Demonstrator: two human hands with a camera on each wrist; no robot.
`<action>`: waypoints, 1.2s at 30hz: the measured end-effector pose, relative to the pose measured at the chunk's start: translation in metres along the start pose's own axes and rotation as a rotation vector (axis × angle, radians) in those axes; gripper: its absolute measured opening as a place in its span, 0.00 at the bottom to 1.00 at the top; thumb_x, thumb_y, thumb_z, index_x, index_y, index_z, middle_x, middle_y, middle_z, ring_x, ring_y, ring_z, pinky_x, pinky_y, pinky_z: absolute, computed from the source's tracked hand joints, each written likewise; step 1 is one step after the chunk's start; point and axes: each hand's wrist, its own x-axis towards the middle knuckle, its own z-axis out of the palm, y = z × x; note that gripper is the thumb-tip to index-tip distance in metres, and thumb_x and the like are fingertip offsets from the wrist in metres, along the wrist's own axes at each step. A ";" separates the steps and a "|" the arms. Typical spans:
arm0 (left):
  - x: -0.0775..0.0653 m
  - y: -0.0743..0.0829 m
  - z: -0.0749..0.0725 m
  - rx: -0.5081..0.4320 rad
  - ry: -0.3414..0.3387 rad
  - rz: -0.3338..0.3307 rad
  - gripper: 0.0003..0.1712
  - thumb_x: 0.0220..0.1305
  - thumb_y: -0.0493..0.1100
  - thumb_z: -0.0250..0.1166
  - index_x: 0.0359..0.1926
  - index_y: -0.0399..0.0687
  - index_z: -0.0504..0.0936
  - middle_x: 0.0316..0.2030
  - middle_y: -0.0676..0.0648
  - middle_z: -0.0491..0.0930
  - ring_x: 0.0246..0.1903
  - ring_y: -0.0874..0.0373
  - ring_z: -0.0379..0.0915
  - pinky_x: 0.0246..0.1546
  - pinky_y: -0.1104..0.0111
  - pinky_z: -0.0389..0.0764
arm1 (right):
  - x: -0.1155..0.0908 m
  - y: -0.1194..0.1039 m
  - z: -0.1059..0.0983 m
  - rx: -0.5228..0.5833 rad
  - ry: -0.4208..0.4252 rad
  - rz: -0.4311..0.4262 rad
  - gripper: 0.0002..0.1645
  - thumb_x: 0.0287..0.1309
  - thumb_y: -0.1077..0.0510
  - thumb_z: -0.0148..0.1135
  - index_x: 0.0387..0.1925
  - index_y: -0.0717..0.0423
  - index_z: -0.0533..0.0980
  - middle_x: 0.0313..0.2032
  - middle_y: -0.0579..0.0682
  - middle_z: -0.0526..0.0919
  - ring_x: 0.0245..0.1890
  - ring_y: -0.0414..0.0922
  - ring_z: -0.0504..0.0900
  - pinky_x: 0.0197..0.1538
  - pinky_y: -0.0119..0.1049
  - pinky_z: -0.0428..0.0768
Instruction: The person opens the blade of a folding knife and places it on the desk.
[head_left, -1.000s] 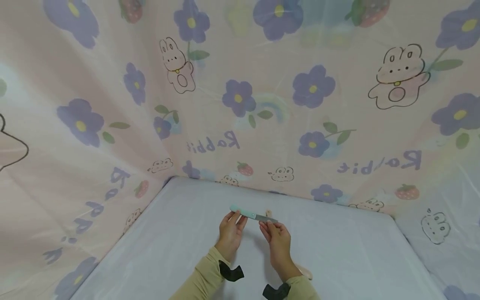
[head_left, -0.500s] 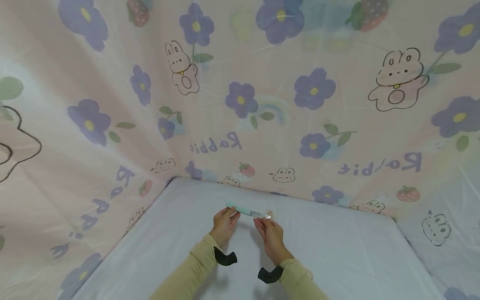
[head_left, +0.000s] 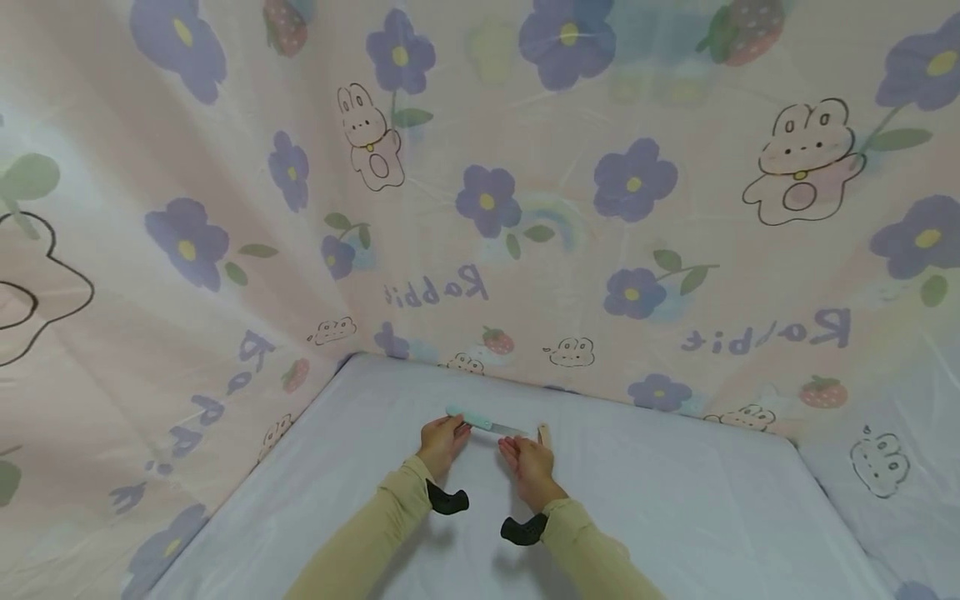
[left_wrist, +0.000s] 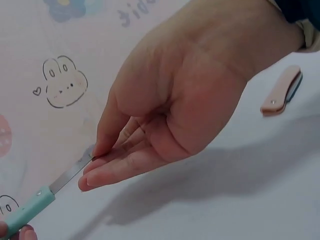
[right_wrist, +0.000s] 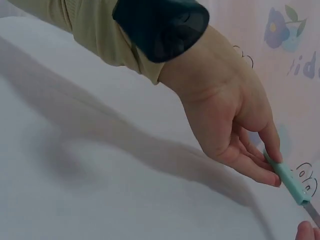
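A folding knife with a mint-green handle and its blade unfolded is held above the white surface. My left hand grips the handle end between thumb and fingers, and the right wrist view shows this left hand from the side. My right hand is at the blade's tip; in the left wrist view this right hand pinches the tip between thumb and fingers. Just beyond the right hand lies a pale pink, strip-shaped thing, partly hidden.
A pink folding knife, folded, lies on the white surface past the right wrist. Pink sheets printed with rabbits and purple flowers rise behind the surface and at both sides.
Both hands have shifted left with the knife. The blade's flat side has turned and lost its glint. More of the pale pink thing shows beyond the right hand.
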 end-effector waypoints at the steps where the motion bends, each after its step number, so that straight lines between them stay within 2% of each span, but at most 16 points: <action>1: 0.002 -0.001 -0.001 0.009 0.001 0.001 0.20 0.63 0.28 0.56 0.54 0.18 0.65 0.46 0.25 0.72 0.44 0.44 0.76 0.52 0.55 0.72 | 0.002 0.002 0.000 -0.006 0.010 0.004 0.19 0.65 0.69 0.47 0.52 0.81 0.62 0.37 0.65 0.79 0.37 0.48 0.83 0.48 0.38 0.78; 10: 0.016 -0.007 -0.011 0.155 0.008 -0.011 0.20 0.62 0.29 0.58 0.52 0.18 0.67 0.43 0.27 0.75 0.37 0.49 0.79 0.46 0.59 0.77 | 0.009 0.015 0.000 -0.084 0.089 0.036 0.19 0.63 0.69 0.49 0.52 0.82 0.64 0.37 0.69 0.80 0.35 0.48 0.83 0.44 0.38 0.80; 17: 0.017 -0.008 -0.015 0.257 0.002 -0.039 0.19 0.62 0.29 0.59 0.51 0.19 0.69 0.42 0.27 0.76 0.39 0.45 0.79 0.43 0.60 0.79 | 0.009 0.017 0.000 -0.100 0.125 0.065 0.17 0.62 0.70 0.50 0.49 0.82 0.67 0.39 0.70 0.80 0.34 0.49 0.84 0.43 0.38 0.80; 26: 0.031 -0.008 -0.022 0.272 -0.023 -0.071 0.17 0.59 0.29 0.62 0.47 0.22 0.70 0.38 0.30 0.79 0.34 0.49 0.81 0.38 0.64 0.81 | 0.009 0.016 0.004 -0.111 0.133 0.058 0.17 0.63 0.71 0.46 0.49 0.84 0.65 0.40 0.73 0.78 0.34 0.51 0.84 0.41 0.39 0.81; 36: 0.037 -0.004 -0.019 0.331 -0.034 -0.083 0.14 0.57 0.29 0.64 0.42 0.26 0.72 0.30 0.34 0.81 0.29 0.51 0.82 0.35 0.65 0.81 | 0.009 0.011 0.003 -0.066 0.141 0.084 0.19 0.64 0.69 0.47 0.52 0.82 0.64 0.46 0.75 0.74 0.41 0.57 0.81 0.45 0.42 0.79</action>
